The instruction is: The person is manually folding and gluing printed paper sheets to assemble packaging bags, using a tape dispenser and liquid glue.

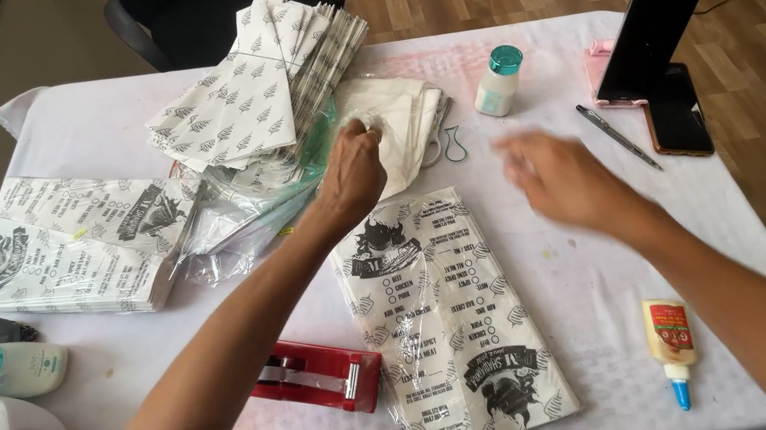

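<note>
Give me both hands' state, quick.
Left hand: fingers closed on the stack of plain white paper bags.
Right hand: motion-blurred above the table, apparently empty; open or closed cannot be told.

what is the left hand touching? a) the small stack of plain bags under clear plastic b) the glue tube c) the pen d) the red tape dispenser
a, the left hand rests on the stack of plain bags under clear plastic, while the tape dispenser, glue tube and pen lie apart from it.
</note>
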